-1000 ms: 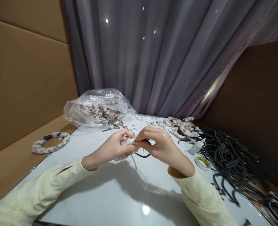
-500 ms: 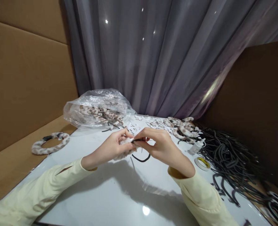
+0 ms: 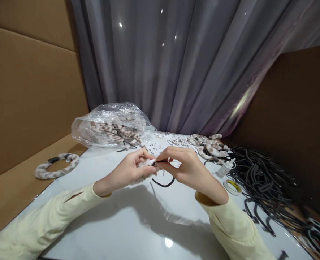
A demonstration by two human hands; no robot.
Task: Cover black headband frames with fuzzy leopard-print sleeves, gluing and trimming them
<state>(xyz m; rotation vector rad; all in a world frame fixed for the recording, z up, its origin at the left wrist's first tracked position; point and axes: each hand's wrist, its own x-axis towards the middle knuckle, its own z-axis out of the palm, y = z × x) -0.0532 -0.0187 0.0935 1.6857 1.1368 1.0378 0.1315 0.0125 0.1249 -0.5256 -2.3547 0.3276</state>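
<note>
Between my hands, over the middle of the table, is a fluffy white-and-brown fabric tube [image 3: 143,179]. My left hand [image 3: 127,168] is closed on it, thumb and fingers pinching near its right end. My right hand [image 3: 185,168] pinches a thin black cord [image 3: 164,186] at that end, its fingertips almost touching the left ones. The cord's free part loops down below the fingers. The exact spot where cord and tube meet is mostly hidden by my fingertips.
A finished-looking furry ring [image 3: 57,166] lies left. Behind stands a clear plastic bag [image 3: 111,122] with furry pieces. To the right are more furry rings [image 3: 212,148], a white bottle [image 3: 225,168], a tape roll [image 3: 232,187] and piled black cords [image 3: 260,177]. Cardboard walls [image 3: 32,94] flank the table.
The right fingertips have shifted slightly right, and less of the black cord shows between the hands. The left hand keeps its pinch on the tube.
</note>
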